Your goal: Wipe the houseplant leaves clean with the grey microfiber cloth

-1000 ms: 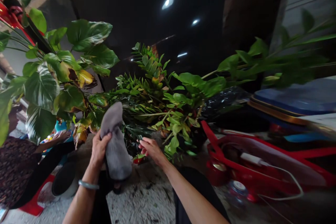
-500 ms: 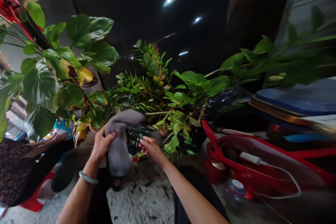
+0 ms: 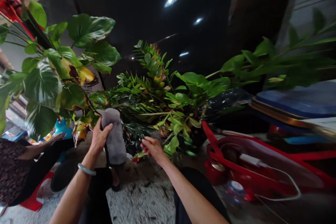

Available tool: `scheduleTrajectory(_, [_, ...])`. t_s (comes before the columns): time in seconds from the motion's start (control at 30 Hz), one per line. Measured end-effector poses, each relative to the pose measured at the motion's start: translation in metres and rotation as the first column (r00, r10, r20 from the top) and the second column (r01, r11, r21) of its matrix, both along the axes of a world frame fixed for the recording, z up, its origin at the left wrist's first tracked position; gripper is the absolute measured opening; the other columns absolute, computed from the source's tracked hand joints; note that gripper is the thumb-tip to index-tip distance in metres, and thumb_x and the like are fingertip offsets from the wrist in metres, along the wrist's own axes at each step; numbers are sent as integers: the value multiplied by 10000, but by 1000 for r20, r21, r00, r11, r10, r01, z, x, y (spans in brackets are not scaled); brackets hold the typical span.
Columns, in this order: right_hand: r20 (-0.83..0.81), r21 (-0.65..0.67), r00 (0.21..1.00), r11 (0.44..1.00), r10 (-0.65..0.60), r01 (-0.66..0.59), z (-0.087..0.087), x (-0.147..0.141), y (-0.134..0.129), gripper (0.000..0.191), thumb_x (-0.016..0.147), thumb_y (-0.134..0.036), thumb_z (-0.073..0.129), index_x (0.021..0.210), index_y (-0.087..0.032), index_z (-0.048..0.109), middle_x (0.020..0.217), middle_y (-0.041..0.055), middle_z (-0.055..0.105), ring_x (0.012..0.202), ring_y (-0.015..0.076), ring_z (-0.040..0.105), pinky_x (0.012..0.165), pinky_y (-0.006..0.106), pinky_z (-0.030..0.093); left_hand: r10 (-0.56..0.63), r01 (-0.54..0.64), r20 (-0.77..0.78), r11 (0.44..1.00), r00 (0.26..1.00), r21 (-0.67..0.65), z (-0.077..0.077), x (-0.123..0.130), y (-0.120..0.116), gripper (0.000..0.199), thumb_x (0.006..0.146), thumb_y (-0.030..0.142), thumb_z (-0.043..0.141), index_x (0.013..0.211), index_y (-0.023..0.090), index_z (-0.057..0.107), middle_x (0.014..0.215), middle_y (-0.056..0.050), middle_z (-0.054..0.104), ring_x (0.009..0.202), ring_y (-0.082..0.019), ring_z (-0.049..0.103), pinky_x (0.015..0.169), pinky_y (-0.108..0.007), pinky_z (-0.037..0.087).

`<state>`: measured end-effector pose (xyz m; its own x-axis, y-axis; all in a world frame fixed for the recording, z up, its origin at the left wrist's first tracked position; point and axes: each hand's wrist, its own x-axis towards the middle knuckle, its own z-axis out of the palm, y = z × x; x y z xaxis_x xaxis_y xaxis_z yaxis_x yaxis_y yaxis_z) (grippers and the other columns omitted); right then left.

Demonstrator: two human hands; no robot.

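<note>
From my end of the head camera, I have the grey plush piece roughly upright, low and a little left of centre, above the littered floor. My left hand grips it by its left edge, thumb across the front; a pale bangle circles that wrist. My right hand is near it but apart, thumb and forefinger drawn together; I cannot tell whether they pinch anything small. Just beyond both hands I see bushy green foliage, with a broad-leaved plant rising to the left, some leaves yellowed and browned. To my right sits a red container with a white block and cable; at far left, another person's hand rests near a dark lap.
</note>
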<state>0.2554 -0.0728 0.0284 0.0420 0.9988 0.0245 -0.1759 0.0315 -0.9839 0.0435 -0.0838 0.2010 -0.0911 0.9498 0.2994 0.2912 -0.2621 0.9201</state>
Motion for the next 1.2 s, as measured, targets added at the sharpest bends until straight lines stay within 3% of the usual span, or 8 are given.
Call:
scheduleTrajectory(0.13, [-6, 6, 1000, 1000, -1, 1, 1, -4, 1, 322, 719, -484, 612, 779, -178, 692, 611, -24, 652, 426, 124, 563, 386, 223, 344, 104, -94, -82, 988, 991, 123, 7, 9, 17, 710, 775, 351, 738, 1432, 186, 527, 1400, -114, 625, 1274, -263, 584, 1124, -362, 406])
scheduleTrajectory(0.27, [-3, -15, 1000, 1000, -5, 5, -2, -3, 4, 318, 695, -489, 618, 745, -181, 676, 589, -22, 650, 411, 126, 561, 388, 225, 351, -215, 180, -318, 974, 923, -137, -34, 15, -1, 357, 764, 314, 711, 1076, 142, 739, 1062, -106, 767, 1040, -301, 679, 987, -409, 497])
scheduleTrajectory(0.37, [1, -31, 1000, 999, -12, 12, -4, 0, 4, 319, 696, -488, 616, 757, -180, 678, 601, -18, 658, 413, 127, 561, 379, 224, 347, -407, 339, -259, 901, 876, -271, -43, 15, -19, 309, 770, 360, 714, 990, 148, 761, 938, -72, 777, 888, -267, 694, 813, -345, 541])
scheduleTrajectory(0.6, [-22, -3, 1000, 1000, -10, 10, 0, -1, -1, 350, 709, -504, 615, 805, -176, 692, 611, -19, 657, 433, 122, 565, 385, 217, 342, -114, 133, 216, 989, 970, -73, 8, 19, 9, 490, 675, 493, 798, 1014, 147, 722, 933, -63, 764, 782, -189, 677, 714, -268, 526])
scheduleTrajectory(0.77, [-13, -29, 1000, 1000, -11, 11, -1, 1, 2, 277, 694, -482, 624, 711, -205, 627, 588, -29, 658, 415, 124, 565, 369, 220, 353, -217, 259, 160, 908, 963, -331, -37, 22, 1, 512, 581, 498, 856, 909, 126, 730, 843, -79, 764, 715, -210, 677, 684, -311, 540])
scheduleTrajectory(0.93, [-55, -68, 998, 998, -12, 8, -7, 6, 7, 241, 701, -396, 676, 607, -220, 541, 552, -34, 655, 389, 117, 557, 336, 201, 329, -291, 265, -19, 895, 956, -358, -78, 11, -30, 640, 727, 536, 760, 1204, 117, 679, 1135, -142, 749, 1064, -314, 686, 971, -422, 523])
scheduleTrajectory(1.07, [-162, -112, 987, 993, 22, -41, -4, 2, 5, 180, 740, -361, 688, 693, -210, 603, 578, -22, 676, 409, 124, 582, 345, 201, 378, -160, 127, -146, 969, 976, -213, -74, 8, -33, 741, 836, 444, 663, 1475, 125, 465, 1546, -176, 481, 1452, -307, 417, 1231, -426, 267])
scheduleTrajectory(1.2, [-340, -128, 937, 983, 78, -128, 6, -5, -1, 161, 778, -351, 678, 786, -208, 605, 728, 29, 732, 608, 173, 708, 507, 267, 561, -234, 202, -199, 965, 952, -168, -69, 18, -36, 728, 894, 308, 573, 1570, 179, 339, 1626, -113, 385, 1512, -246, 330, 1264, -402, 188])
